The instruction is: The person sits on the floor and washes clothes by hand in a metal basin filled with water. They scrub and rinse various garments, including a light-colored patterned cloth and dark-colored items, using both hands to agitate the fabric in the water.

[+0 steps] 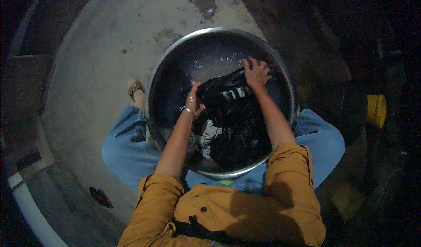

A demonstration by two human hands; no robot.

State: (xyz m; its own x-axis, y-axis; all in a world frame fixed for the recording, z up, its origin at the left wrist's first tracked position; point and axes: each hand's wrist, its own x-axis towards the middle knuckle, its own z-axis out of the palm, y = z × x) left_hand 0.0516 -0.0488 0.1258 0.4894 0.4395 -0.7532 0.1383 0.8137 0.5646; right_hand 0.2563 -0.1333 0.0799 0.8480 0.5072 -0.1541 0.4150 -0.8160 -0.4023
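Observation:
Between my hands a wet black garment [215, 90] with a white print is stretched inside a large round metal basin [218, 30]. My left hand [194, 100] is closed on its left end, with a light band around the wrist. Farther up and to the right, my right hand [257, 74] grips the other end, its fingers curled over the cloth. More dark cloth [239, 137] lies bunched in the near half of the basin, beside a white or pale grey piece of cloth [209, 135]. Water glistens around the cloth; the undersides of both hands are hidden.
My knees in blue jeans [127, 137] flank the basin. Concrete floor [101, 62] with dark wet patches spreads left and beyond. A yellow container [376, 110] stands at the right, and a dark sandal-like object [101, 197] lies at the lower left. The right side is deeply shadowed.

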